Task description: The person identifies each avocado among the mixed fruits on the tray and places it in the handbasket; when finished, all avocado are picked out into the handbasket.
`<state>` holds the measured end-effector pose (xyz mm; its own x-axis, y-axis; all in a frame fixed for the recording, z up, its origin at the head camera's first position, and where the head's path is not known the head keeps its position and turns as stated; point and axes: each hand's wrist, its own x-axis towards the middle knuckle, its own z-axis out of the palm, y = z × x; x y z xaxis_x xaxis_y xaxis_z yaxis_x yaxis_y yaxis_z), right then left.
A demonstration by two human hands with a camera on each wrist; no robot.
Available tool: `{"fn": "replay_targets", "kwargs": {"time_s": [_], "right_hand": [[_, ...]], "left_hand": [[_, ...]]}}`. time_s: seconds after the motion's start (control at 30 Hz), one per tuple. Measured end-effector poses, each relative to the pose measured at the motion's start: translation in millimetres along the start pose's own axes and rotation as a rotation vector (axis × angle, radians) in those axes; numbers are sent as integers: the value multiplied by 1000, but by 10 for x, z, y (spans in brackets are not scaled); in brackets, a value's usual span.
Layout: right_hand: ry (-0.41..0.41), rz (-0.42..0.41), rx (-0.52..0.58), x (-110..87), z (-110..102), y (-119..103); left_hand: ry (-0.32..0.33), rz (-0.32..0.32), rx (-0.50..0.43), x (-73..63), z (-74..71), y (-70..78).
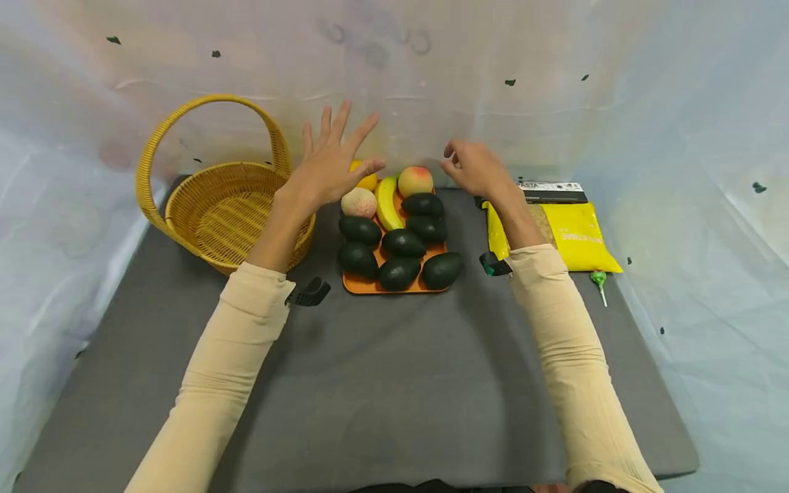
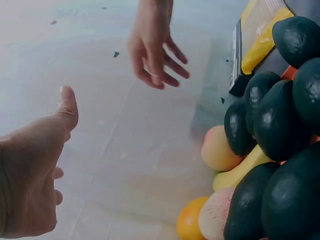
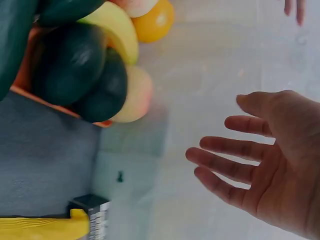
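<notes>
An orange tray (image 1: 356,287) on the grey table carries several dark green avocados (image 1: 398,273), a banana (image 1: 386,205), a yellow-red peach (image 1: 416,181), a pale pink peach (image 1: 359,203) and an orange (image 2: 190,217). My left hand (image 1: 327,168), fingers spread, hovers over the tray's far left corner and partly covers the orange in the head view. To the right of the fruit, my right hand (image 1: 476,168) is raised with loosely bent fingers. The right wrist view shows nothing in the right hand (image 3: 280,165); the left one holds nothing either.
A yellow wicker basket (image 1: 175,229) with a tall handle stands at the left, partly behind my left forearm. On the right lie a yellow pasta bag (image 1: 576,236), a black-and-white box (image 1: 555,192) and a green lollipop (image 1: 598,278). White sheeting hangs behind the table.
</notes>
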<state>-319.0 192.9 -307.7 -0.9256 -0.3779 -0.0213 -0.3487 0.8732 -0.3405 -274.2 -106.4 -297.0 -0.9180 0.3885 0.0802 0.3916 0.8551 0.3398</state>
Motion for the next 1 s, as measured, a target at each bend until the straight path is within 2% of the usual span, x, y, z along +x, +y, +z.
{"fn": "replay_targets", "kwargs": {"time_s": [0.07,0.23,0.3,0.4,0.57,0.8,1.0], "right_hand": [[2,8,26,17,51,74],[23,1,84,60,268,362],[-5,15,82,65,382,497],[-99,64,101,57,532,652],[-242,142,240,40,714,764],[-326,199,335,128,796,729],[-418,220,381,215,860,759]], "left_hand": [[15,23,-6,-44,18,7],[63,142,-18,-156,111,26],[67,195,-31,-217,164,35],[62,240,-53,-333,256,40],[60,253,-63,-515,408,34],[105,256,-131,-773,597,7],[83,227,-146,-949,716,-20]]}}
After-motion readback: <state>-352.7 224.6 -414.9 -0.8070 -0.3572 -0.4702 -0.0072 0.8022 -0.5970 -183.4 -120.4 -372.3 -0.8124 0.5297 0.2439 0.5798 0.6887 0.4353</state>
